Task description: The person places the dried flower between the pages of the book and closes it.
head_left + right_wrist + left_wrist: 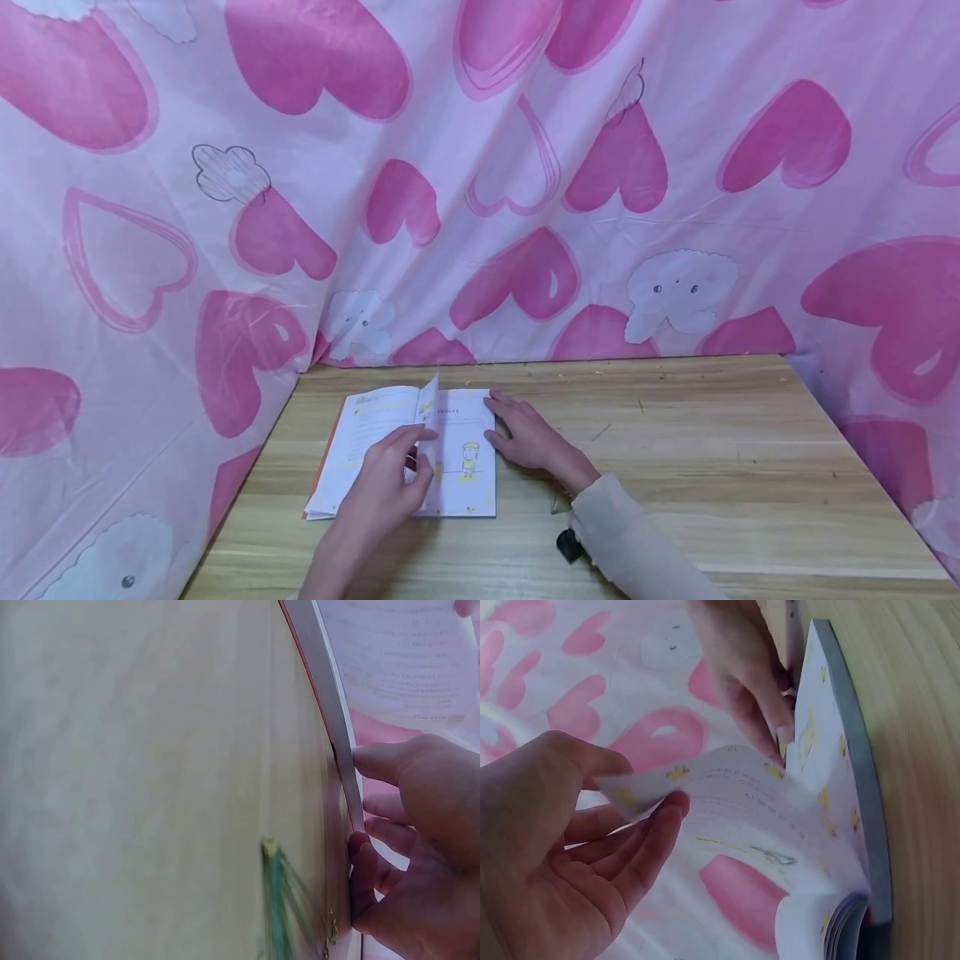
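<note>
An open book with printed text and small yellow drawings lies on the table. In the head view my left hand is over its middle, holding up a single page. The left wrist view shows the thumb and fingers of the left hand pinching that page near its edge, and the sheet bends between hand and spine. My right hand rests at the book's right edge. Seen from the right wrist, the right hand touches the page edges with its thumb and fingertips.
The wooden table extends to the right of the book. A small black object sits by the right sleeve. Green strands show in the right wrist view. A pink heart-patterned cloth hangs behind the table and along its left side.
</note>
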`<control>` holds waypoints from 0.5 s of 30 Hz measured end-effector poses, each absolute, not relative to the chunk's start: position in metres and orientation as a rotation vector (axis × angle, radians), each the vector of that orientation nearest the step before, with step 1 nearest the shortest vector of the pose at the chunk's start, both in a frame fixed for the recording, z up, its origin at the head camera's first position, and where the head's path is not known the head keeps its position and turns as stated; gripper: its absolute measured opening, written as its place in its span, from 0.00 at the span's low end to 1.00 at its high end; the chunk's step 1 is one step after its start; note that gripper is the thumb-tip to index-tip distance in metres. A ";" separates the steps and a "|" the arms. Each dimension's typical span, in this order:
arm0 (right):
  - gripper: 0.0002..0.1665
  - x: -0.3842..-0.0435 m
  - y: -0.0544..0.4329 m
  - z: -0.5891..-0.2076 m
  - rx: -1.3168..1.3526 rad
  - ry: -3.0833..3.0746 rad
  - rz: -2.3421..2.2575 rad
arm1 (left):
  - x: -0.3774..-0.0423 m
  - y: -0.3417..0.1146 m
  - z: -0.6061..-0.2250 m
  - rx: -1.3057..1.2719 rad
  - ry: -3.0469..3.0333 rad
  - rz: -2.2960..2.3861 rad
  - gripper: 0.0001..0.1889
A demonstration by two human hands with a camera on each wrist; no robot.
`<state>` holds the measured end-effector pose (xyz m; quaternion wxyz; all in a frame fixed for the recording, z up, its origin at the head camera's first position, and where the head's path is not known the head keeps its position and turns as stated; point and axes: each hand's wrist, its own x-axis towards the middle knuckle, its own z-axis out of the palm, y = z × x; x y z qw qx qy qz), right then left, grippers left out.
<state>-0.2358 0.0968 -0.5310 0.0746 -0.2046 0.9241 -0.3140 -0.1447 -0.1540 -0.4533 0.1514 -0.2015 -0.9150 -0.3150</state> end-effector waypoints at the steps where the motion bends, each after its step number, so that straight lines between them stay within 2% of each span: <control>1: 0.40 -0.236 0.097 -0.531 -0.611 2.771 -0.944 | -0.144 -0.156 -0.452 -0.562 -2.629 -0.883 0.18; 6: 0.41 -0.235 0.095 -0.530 -0.578 2.765 -0.937 | -0.142 -0.165 -0.447 -0.453 -2.625 -0.723 0.23; 15: 0.41 -0.236 0.095 -0.532 -0.565 2.768 -0.934 | -0.145 -0.180 -0.445 -0.368 -2.505 -0.610 0.15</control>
